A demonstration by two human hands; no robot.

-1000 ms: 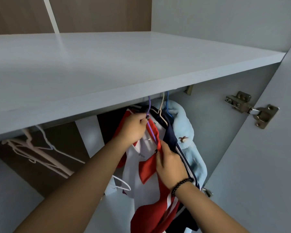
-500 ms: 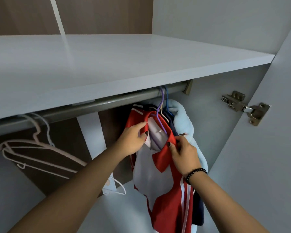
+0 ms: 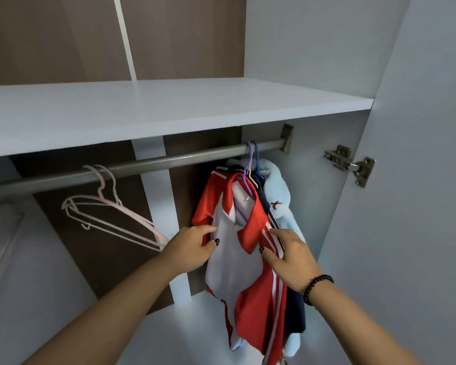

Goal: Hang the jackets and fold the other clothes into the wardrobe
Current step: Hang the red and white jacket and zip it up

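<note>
A red and white jacket point(image 3: 250, 293) hangs on a purple hanger point(image 3: 248, 164) from the metal rail point(image 3: 148, 163), near the rail's right end. My left hand point(image 3: 192, 248) pinches the jacket's left front edge between thumb and fingers. My right hand point(image 3: 290, 256), with a black bead bracelet at the wrist, pinches the right front edge beside the white stripes. Directly behind it hang a navy jacket point(image 3: 295, 314) and a light blue fleece jacket point(image 3: 279, 196), each on its own hanger.
Empty pink and white hangers point(image 3: 108, 209) hang on the left part of the rail. A white shelf point(image 3: 169, 109) lies just above the rail. The open wardrobe door point(image 3: 406, 206) with its metal hinge point(image 3: 350, 164) stands at the right. The wardrobe floor point(image 3: 169, 335) is white.
Both hands have slid down from the collar and hanger hook to the jacket's front edges. The view has dropped, so the whole rail and hanging jackets now show.
</note>
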